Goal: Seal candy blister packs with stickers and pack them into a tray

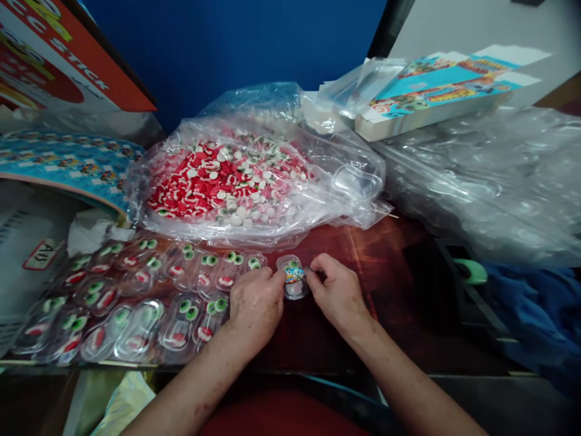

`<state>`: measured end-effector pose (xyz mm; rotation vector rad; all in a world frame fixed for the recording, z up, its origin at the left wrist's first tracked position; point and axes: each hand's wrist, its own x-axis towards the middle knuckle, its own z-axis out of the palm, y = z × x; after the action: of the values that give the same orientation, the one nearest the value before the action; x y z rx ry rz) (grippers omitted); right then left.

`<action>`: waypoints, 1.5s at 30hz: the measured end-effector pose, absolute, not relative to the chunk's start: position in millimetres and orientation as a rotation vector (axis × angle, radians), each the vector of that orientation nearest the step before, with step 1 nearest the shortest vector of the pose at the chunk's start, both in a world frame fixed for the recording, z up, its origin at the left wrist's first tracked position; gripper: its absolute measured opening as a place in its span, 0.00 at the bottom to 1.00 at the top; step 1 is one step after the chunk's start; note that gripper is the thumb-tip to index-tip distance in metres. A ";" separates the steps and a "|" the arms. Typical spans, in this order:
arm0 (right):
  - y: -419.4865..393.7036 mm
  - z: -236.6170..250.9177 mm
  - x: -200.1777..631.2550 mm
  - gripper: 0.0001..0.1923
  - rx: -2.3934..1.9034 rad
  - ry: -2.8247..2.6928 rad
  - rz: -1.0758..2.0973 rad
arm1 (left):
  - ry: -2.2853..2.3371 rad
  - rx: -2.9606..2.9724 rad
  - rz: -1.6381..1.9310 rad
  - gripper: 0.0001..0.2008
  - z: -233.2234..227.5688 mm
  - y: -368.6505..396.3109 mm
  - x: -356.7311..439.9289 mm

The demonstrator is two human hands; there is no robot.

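On the dark red table (340, 242), a small clear plastic pack (296, 293) stands between my two hands, with green-and-white candy eyes showing at its top end. A blue printed sticker label (294, 275) crosses its narrow middle. My left hand (256, 303) is closed, its thumb and forefinger at the label's left end. From the other side, my right hand (338, 292) pinches the right end of the label. The fingertips partly hide both label ends. Left of my left hand lie rows of similar clear packs (181, 318) holding candy eyes and red-and-white candy teeth.
A big clear bag (254, 181) of loose red and white candies lies behind. Sheets of blue labels (68, 160) curve over a grey crate (27, 254) at left. At right are empty plastic shells (490, 175), a printed carton (445, 88) and a tape dispenser (460, 284).
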<state>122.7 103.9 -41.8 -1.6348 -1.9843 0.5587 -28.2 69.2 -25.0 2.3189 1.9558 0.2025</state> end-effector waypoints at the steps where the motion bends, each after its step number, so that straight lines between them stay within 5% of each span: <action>1: 104.4 -44.7 122.3 0.05 -1.642 -1.981 0.561 | 1.965 2.328 0.191 0.11 -26.1 69.4 -27.9; 45: 112.3 -53.6 128.4 0.07 -1.556 -1.811 0.783 | 1.863 2.782 0.100 0.14 -41.8 50.1 1.4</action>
<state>128.4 112.3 -53.6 -1.5556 -1.8111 0.7826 1.4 50.1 -41.8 2.7822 1.8628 0.0998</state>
